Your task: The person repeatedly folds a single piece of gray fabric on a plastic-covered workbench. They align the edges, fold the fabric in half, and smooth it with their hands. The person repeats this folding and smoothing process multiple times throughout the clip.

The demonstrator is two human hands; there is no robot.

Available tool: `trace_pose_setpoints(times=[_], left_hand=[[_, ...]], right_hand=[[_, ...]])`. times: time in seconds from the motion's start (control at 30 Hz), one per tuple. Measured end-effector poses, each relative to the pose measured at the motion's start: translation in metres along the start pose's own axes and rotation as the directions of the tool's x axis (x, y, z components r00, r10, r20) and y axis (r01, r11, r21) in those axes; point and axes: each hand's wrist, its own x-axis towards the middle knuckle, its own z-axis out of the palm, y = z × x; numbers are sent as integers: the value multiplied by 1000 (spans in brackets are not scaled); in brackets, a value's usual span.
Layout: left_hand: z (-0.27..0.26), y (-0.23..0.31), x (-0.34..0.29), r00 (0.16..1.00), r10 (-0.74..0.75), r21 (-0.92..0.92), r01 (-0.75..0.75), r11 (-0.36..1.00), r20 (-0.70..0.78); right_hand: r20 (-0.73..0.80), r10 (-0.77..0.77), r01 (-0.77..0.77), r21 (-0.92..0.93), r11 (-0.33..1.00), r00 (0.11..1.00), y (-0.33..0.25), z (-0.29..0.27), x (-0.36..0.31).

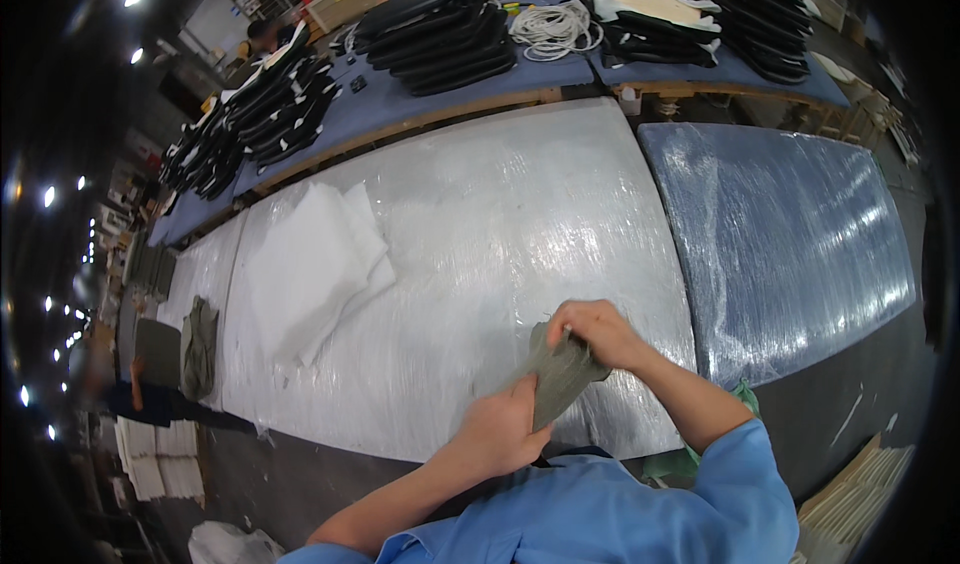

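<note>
Close in front of my body, a piece of olive-green fabric (567, 382) is bunched between my two hands, above the near edge of the table. My left hand (500, 426) grips its lower left side, the thumb laid along the cloth. At the upper end, my right hand (592, 332) is closed on the fabric with bent fingers. Under it lies the large table top (480, 234), wrapped in shiny clear film. White sheets of soft padding (318, 264) lie stacked on the film, left of my hands.
A blue film-wrapped surface (785, 234) adjoins at the right. Behind, a blue-topped table carries stacks of black padded pieces (440, 39) and a coil of white cord (555, 30). More olive fabric (199, 349) hangs at the left table end, near another person's arm (138, 384).
</note>
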Motion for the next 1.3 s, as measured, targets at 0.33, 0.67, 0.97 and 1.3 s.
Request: trace_pose_setpoints(times=[0.33, 0.67, 0.97, 1.3], left_hand=[[-30, -1, 7, 958, -141, -115, 175, 978, 250], [-25, 6, 5, 941, -218, -89, 248, 965, 260], [-6, 14, 4, 996, -90, 4, 90, 996, -2], [-5, 42, 32, 989, -126, 242, 140, 960, -74]], right_hand=[[220, 66, -142, 347, 927, 973, 45, -23, -21], [45, 106, -115, 481, 869, 993, 36, 26, 5], [4, 303, -281, 389, 877, 953, 33, 28, 17], [33, 335, -323, 374, 869, 942, 27, 23, 28]])
